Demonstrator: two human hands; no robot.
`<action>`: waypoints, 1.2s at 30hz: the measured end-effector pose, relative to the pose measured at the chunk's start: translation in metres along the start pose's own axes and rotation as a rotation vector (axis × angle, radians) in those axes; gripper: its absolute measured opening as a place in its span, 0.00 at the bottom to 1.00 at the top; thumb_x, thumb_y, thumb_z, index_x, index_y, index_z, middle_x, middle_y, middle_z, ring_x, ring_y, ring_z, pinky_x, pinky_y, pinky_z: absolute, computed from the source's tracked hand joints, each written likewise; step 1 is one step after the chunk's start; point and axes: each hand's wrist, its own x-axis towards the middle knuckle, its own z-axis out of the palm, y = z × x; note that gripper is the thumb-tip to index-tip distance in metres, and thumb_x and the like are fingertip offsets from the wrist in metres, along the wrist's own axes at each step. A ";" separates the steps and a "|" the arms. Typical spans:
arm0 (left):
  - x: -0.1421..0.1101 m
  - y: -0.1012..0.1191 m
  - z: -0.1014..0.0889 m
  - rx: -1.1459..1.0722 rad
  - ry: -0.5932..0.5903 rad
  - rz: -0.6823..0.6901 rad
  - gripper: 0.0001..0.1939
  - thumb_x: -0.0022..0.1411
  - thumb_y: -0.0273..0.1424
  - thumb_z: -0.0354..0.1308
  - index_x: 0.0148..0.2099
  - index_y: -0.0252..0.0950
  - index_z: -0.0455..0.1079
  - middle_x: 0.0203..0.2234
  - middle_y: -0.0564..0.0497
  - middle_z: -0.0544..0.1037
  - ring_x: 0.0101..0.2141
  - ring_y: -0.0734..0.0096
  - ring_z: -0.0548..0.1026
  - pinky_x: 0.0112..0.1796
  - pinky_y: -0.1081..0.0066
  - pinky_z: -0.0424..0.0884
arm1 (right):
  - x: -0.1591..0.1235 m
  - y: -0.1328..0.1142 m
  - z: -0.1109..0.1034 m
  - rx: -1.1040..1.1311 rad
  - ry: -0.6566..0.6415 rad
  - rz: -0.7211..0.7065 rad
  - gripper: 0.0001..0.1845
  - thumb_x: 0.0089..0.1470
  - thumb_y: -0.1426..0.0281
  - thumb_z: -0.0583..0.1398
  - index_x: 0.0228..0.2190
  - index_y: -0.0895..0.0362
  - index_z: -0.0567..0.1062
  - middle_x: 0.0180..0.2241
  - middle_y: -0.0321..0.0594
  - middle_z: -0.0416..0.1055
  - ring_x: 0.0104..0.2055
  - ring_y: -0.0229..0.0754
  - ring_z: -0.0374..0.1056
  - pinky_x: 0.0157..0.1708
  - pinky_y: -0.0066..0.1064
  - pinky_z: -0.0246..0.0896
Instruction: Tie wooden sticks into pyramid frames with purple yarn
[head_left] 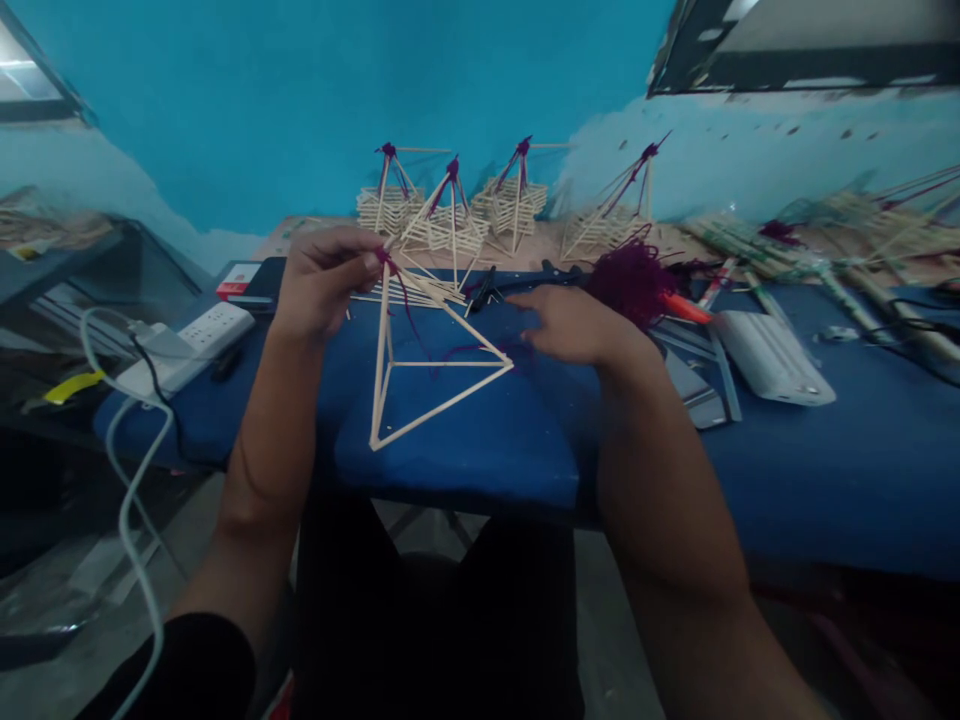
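My left hand [326,275] pinches the top of a pyramid frame [442,405] made of thin wooden sticks, where purple yarn [409,310] is wound around the joint. The frame's triangular base rests on the blue table. A loose yarn tail hangs from the tip and trails to the right. Over the table, right of the frame, my right hand [566,322] is open, index finger and thumb apart, with nothing seen between them. Just beyond its fingertips lies a small black tool [484,290], its kind unclear. A bundle of loose sticks [431,290] lies behind the frame.
Several stick structures with purple-tied tips, such as this one [454,225], stand along the wall. A purple yarn heap [630,275], a white power bank [772,355] and a metal ruler [724,375] lie to the right. A white power strip [187,350] with cables sits left.
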 end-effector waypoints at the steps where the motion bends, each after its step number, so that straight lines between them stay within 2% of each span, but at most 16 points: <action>1: 0.000 -0.001 0.002 0.002 -0.003 -0.010 0.19 0.52 0.45 0.86 0.36 0.40 0.85 0.25 0.55 0.79 0.22 0.79 0.72 0.24 0.74 0.66 | -0.001 -0.004 0.000 0.051 0.073 0.030 0.27 0.55 0.73 0.65 0.56 0.59 0.88 0.53 0.52 0.86 0.53 0.56 0.81 0.59 0.45 0.74; 3: -0.001 -0.001 0.008 0.019 0.002 -0.035 0.19 0.50 0.46 0.87 0.35 0.41 0.86 0.25 0.55 0.79 0.22 0.79 0.72 0.23 0.74 0.65 | -0.004 -0.014 -0.002 0.217 0.277 0.060 0.19 0.61 0.69 0.65 0.52 0.57 0.87 0.48 0.50 0.86 0.46 0.51 0.80 0.53 0.42 0.75; 5: -0.001 0.000 0.013 0.053 0.012 -0.041 0.18 0.49 0.45 0.87 0.35 0.42 0.86 0.25 0.54 0.80 0.22 0.78 0.71 0.22 0.74 0.65 | -0.008 -0.025 -0.004 0.444 0.489 0.004 0.11 0.65 0.62 0.67 0.43 0.55 0.86 0.39 0.46 0.82 0.38 0.47 0.76 0.43 0.39 0.74; 7: -0.002 0.001 0.018 0.094 0.005 -0.043 0.17 0.49 0.43 0.87 0.34 0.42 0.86 0.24 0.54 0.80 0.22 0.77 0.72 0.22 0.73 0.67 | -0.010 -0.035 -0.005 0.642 0.584 -0.090 0.15 0.66 0.54 0.69 0.38 0.54 0.83 0.34 0.43 0.78 0.36 0.45 0.73 0.37 0.36 0.70; 9: -0.002 0.003 0.021 0.121 -0.018 -0.048 0.16 0.49 0.42 0.87 0.33 0.43 0.86 0.23 0.53 0.80 0.24 0.73 0.74 0.24 0.71 0.71 | -0.011 -0.043 -0.004 0.772 0.556 -0.154 0.19 0.66 0.50 0.71 0.38 0.53 0.82 0.34 0.42 0.77 0.36 0.44 0.72 0.36 0.35 0.69; 11: -0.004 0.004 0.024 0.128 -0.035 -0.052 0.15 0.50 0.40 0.86 0.33 0.43 0.86 0.23 0.53 0.80 0.26 0.69 0.78 0.26 0.70 0.75 | -0.009 -0.048 0.001 0.877 0.440 -0.168 0.21 0.65 0.48 0.72 0.41 0.53 0.83 0.37 0.42 0.79 0.39 0.43 0.74 0.39 0.34 0.71; 16: -0.012 0.008 0.034 0.130 -0.081 -0.083 0.17 0.49 0.43 0.87 0.33 0.40 0.86 0.23 0.51 0.82 0.25 0.68 0.80 0.25 0.70 0.75 | 0.003 -0.059 0.025 1.232 -0.048 -0.125 0.23 0.60 0.49 0.73 0.43 0.55 0.85 0.42 0.46 0.85 0.45 0.46 0.81 0.45 0.34 0.76; 19: -0.016 0.011 0.043 0.129 -0.166 -0.122 0.22 0.49 0.50 0.87 0.34 0.39 0.88 0.25 0.49 0.84 0.25 0.68 0.81 0.26 0.70 0.76 | 0.006 -0.067 0.038 1.365 -0.229 -0.151 0.26 0.58 0.46 0.73 0.40 0.58 0.85 0.36 0.47 0.84 0.40 0.46 0.81 0.45 0.34 0.78; 22: -0.018 0.013 0.051 0.131 -0.247 -0.156 0.24 0.50 0.54 0.86 0.35 0.40 0.88 0.27 0.48 0.86 0.27 0.65 0.84 0.28 0.68 0.79 | 0.006 -0.072 0.043 1.340 -0.323 -0.132 0.34 0.60 0.38 0.70 0.35 0.59 0.83 0.25 0.42 0.76 0.28 0.41 0.73 0.32 0.31 0.72; 25: -0.018 0.015 0.055 0.146 -0.267 -0.176 0.26 0.47 0.57 0.86 0.33 0.40 0.88 0.27 0.46 0.87 0.30 0.60 0.86 0.30 0.66 0.81 | 0.005 -0.073 0.041 1.307 -0.319 -0.078 0.37 0.57 0.35 0.71 0.24 0.56 0.73 0.19 0.31 0.60 0.19 0.33 0.55 0.19 0.27 0.53; 27: -0.019 0.016 0.057 0.150 -0.269 -0.187 0.27 0.45 0.57 0.87 0.33 0.41 0.88 0.28 0.45 0.88 0.31 0.57 0.88 0.32 0.64 0.83 | 0.006 -0.072 0.040 1.293 -0.255 -0.035 0.38 0.52 0.39 0.75 0.21 0.54 0.66 0.18 0.27 0.53 0.19 0.29 0.45 0.18 0.26 0.41; 28: -0.019 0.017 0.057 0.151 -0.278 -0.191 0.27 0.45 0.57 0.87 0.33 0.41 0.89 0.28 0.44 0.88 0.32 0.56 0.88 0.32 0.64 0.83 | 0.007 -0.072 0.040 1.278 -0.213 -0.015 0.37 0.50 0.42 0.77 0.20 0.54 0.64 0.18 0.26 0.51 0.19 0.29 0.43 0.18 0.26 0.38; 31: -0.020 0.019 0.060 0.154 -0.327 -0.192 0.26 0.45 0.56 0.87 0.34 0.41 0.90 0.28 0.43 0.88 0.32 0.56 0.88 0.34 0.64 0.84 | 0.009 -0.071 0.041 1.238 -0.105 0.013 0.36 0.46 0.45 0.79 0.20 0.54 0.66 0.17 0.26 0.51 0.20 0.29 0.43 0.19 0.26 0.38; 36: -0.022 0.020 0.066 0.163 -0.412 -0.213 0.24 0.47 0.56 0.86 0.35 0.43 0.90 0.29 0.44 0.89 0.33 0.55 0.89 0.34 0.63 0.84 | 0.008 -0.073 0.037 1.252 0.021 -0.011 0.40 0.48 0.36 0.77 0.22 0.53 0.65 0.18 0.27 0.53 0.20 0.31 0.46 0.19 0.27 0.41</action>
